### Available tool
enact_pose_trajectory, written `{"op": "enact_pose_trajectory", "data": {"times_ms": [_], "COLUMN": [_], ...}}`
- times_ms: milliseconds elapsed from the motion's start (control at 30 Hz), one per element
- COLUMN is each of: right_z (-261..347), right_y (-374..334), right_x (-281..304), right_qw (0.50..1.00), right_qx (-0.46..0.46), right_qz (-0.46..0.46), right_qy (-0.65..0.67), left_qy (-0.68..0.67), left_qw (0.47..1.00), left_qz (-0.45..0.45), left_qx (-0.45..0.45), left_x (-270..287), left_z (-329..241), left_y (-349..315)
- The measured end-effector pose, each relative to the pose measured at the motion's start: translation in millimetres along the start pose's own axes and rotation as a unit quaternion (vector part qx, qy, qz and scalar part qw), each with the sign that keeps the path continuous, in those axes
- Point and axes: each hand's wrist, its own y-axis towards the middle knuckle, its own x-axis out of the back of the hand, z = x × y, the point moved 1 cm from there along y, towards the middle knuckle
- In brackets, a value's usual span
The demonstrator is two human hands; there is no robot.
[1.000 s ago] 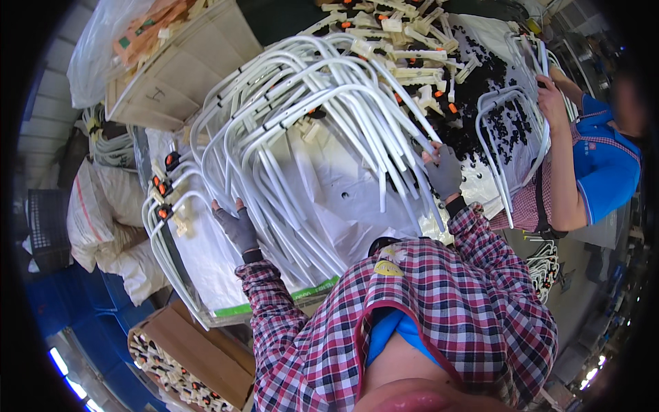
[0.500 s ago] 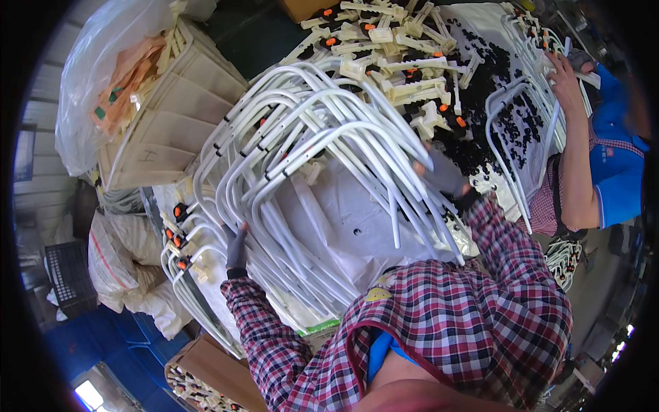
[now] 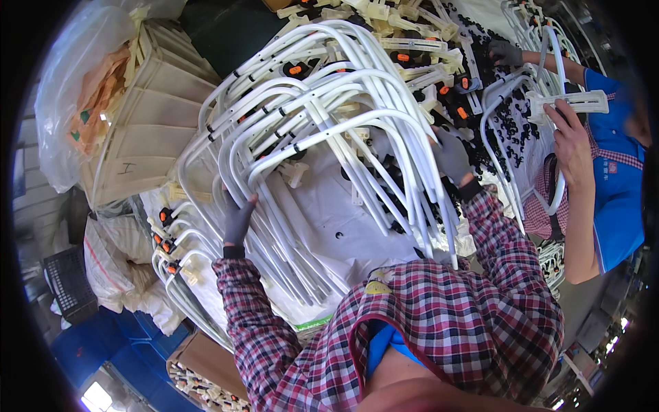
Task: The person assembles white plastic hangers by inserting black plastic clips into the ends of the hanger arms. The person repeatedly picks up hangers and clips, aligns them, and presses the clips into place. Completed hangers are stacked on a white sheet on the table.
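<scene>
A stack of white U-shaped bent tubes (image 3: 357, 79) with small black bands lies across the table in front of me. My left hand (image 3: 238, 218), in a grey glove with bare fingertips, is closed round the tubes on the left side of the stack. On the right side, my right hand (image 3: 451, 156), gloved alike, grips the outer tubes; some of its fingers are hidden behind them. Under and between the tubes lie cream plastic brackets (image 3: 294, 173) and black pieces with orange tabs (image 3: 295, 70).
Beyond the stack are piled cream plastic parts (image 3: 412, 44) and scattered black clips (image 3: 504, 127). A large cream bin (image 3: 154, 113) stands at the left. More white tubes (image 3: 195, 275) lie at the table's left edge. A co-worker at the right holds a cream bracket (image 3: 580, 103).
Both my hands and the tube stack have moved farther from me, and the stack's far end sits higher in view. The co-worker now holds up a cream bracket and reaches toward the black clips.
</scene>
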Motion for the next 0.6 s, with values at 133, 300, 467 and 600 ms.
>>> {"op": "enact_pose_trajectory", "data": {"times_ms": [133,300,467,600], "right_z": [15,20,25,39], "right_y": [11,-25,-87,-105], "right_x": [-12,-21,-11,-2], "right_qw": [0.997,0.986,0.989,0.979], "right_qx": [0.006,0.107,0.095,0.14], "right_qz": [-0.014,-0.104,-0.094,-0.144], "right_qy": [0.08,0.078,0.056,-0.035], "left_qy": [0.217,0.502,0.497,0.454], "left_qw": [0.955,0.794,0.84,0.821], "left_qz": [-0.201,-0.136,-0.05,-0.12], "left_qx": [0.005,-0.313,-0.21,-0.326], "left_x": [-12,-62,-83,-71], "left_z": [-25,-74,-102,-152], "left_y": [-19,3,37,17]}}
